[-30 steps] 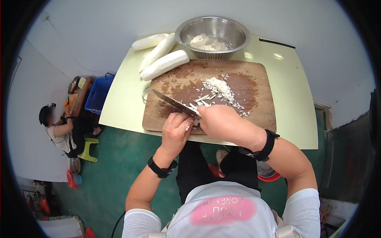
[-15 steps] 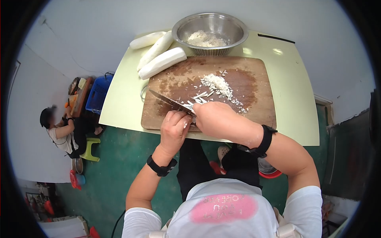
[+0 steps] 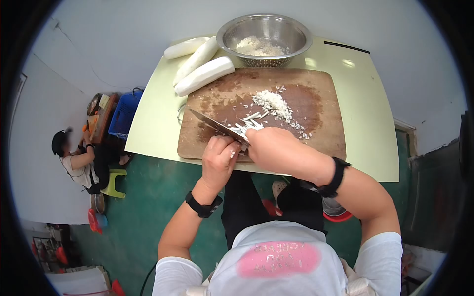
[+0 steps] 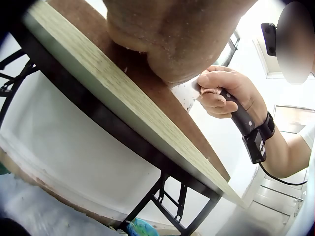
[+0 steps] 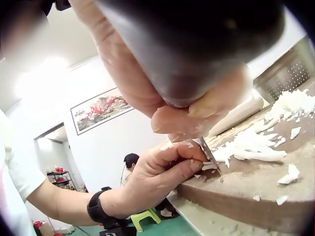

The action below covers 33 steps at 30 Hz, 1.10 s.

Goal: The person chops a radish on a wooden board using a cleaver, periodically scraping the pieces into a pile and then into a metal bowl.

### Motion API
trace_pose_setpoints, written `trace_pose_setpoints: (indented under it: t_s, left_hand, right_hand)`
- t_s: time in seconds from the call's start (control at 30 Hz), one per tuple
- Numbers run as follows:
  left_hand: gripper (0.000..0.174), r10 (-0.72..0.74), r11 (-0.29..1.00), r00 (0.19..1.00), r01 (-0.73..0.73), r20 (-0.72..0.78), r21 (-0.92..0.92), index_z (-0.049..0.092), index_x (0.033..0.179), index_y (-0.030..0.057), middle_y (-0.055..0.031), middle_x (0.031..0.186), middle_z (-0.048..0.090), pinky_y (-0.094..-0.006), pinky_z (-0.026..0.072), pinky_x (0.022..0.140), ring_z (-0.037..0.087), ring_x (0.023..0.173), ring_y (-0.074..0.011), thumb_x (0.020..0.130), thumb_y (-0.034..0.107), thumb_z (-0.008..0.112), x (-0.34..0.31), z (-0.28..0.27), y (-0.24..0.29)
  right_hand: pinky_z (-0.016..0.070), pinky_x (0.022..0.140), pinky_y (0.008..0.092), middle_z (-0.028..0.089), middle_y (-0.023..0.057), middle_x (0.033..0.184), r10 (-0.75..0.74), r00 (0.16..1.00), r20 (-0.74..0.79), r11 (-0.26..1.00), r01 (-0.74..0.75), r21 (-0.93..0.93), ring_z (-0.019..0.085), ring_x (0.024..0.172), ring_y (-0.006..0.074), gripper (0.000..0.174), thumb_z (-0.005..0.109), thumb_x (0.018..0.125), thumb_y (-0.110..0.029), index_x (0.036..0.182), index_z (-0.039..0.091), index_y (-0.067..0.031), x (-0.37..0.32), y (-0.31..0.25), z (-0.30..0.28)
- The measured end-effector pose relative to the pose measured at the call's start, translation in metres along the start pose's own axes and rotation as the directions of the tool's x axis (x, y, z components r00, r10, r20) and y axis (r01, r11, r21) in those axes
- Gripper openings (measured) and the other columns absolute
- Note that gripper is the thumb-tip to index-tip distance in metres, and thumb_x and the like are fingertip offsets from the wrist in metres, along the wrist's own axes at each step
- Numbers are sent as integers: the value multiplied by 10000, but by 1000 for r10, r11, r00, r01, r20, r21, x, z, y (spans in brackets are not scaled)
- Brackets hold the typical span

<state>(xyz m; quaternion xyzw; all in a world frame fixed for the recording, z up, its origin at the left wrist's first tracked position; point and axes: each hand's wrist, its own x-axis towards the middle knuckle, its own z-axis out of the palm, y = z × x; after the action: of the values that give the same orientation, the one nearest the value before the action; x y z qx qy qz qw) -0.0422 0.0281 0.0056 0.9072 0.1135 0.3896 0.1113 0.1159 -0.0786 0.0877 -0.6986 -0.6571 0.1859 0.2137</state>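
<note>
My right hand (image 3: pixel 279 150) grips the black handle (image 4: pixel 241 115) of a kitchen knife (image 3: pixel 212 122), its blade slanting left across the near part of a wooden cutting board (image 3: pixel 321 143). Close against the blade, my left hand (image 3: pixel 217 157) bends its fingers over white radish strips (image 5: pixel 209 166), pinching them on the board by its near edge. Loose cut strips (image 3: pixel 245 126) lie just beyond the blade. Farther back is a heap of finely chopped white radish (image 3: pixel 273 103). The left hand's fingertips are hidden in the left wrist view.
Several peeled white radishes (image 3: pixel 205 76) lie at the board's back left corner. Behind the board stands a perforated steel colander (image 3: pixel 264 22) holding chopped white bits. A thin black strip (image 3: pixel 346 47) lies at the table's back right. Another person (image 3: pixel 79 160) sits at far left.
The whole head view has shifted slightly, with the board and colander a little higher in it. Both hands and the knife keep nearly the same place on the board.
</note>
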Motion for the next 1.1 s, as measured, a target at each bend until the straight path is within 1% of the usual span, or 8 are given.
trace_pose_setpoints:
  t_s: [0.2, 0.33, 0.4, 0.53, 0.77, 0.87, 0.93, 1.1]
  left_hand:
    - [195, -18, 1000, 999, 17, -29, -23, 631, 896, 24, -115, 924, 604, -421, 479, 764, 566, 873, -327, 722, -17, 710, 0, 2, 1]
    - [212, -33, 999, 998, 31, -57, -29, 621, 894, 22, -119, 937, 604, -422, 481, 772, 566, 881, -331, 714, -23, 722, -4, 5, -3]
    - [211, -31, 999, 998, 29, -50, -24, 621, 893, 23, -118, 939, 606, -423, 481, 772, 567, 884, -333, 714, -21, 723, -5, 5, -3]
    - [211, -31, 999, 999, 31, -36, -19, 623, 894, 22, -118, 933, 613, -418, 487, 765, 574, 892, -332, 714, -20, 725, -4, 4, -1]
    - [190, -42, 999, 999, 42, -19, -23, 632, 886, 18, -109, 918, 615, -412, 487, 751, 578, 879, -318, 719, -20, 715, -4, 0, 2]
    - [183, -71, 997, 995, 73, -66, 28, 635, 880, 17, -105, 909, 612, -411, 484, 748, 580, 869, -316, 719, -19, 715, -4, 1, 8]
    - [180, -82, 996, 995, 84, -63, 30, 635, 876, 16, -107, 906, 610, -412, 483, 749, 581, 866, -318, 719, -20, 716, -4, 1, 7]
    - [178, -86, 996, 992, 86, -92, -1, 642, 867, 9, -114, 900, 625, -391, 482, 751, 587, 862, -312, 713, -53, 709, -6, 5, 4]
  right_hand:
    - [503, 693, 522, 635, 255, 730, -4, 998, -56, 1000, 4, 7, 637, 747, 443, 153, 548, 834, -117, 871, 598, 23, 9, 1, -1]
    - [503, 677, 521, 627, 257, 713, 4, 999, -45, 1000, -5, -8, 634, 724, 445, 145, 547, 833, -113, 856, 588, 24, -7, -4, -11]
    - [525, 701, 494, 670, 240, 812, 26, 1000, 8, 998, -26, -59, 667, 781, 414, 150, 559, 827, -100, 900, 626, 13, -10, -9, -17]
    - [532, 699, 485, 673, 234, 812, 34, 999, 39, 998, -32, -45, 672, 779, 408, 149, 569, 821, -95, 904, 631, 12, -7, -5, -10]
    - [541, 710, 456, 679, 225, 839, -36, 999, 7, 997, 36, -68, 679, 822, 385, 145, 587, 824, -99, 905, 640, 10, 9, -4, 3]
    - [541, 699, 460, 679, 220, 824, -25, 1000, -9, 997, 24, -69, 681, 803, 382, 145, 586, 824, -108, 896, 644, 3, 5, 1, 0]
    - [517, 660, 514, 636, 248, 698, -40, 997, -66, 997, 35, -71, 651, 710, 428, 137, 560, 826, -109, 856, 603, 18, -3, 4, -2]
    - [515, 642, 514, 631, 242, 678, -70, 996, -56, 995, 66, -81, 646, 680, 429, 126, 557, 825, -104, 838, 594, 17, -15, 0, -7]
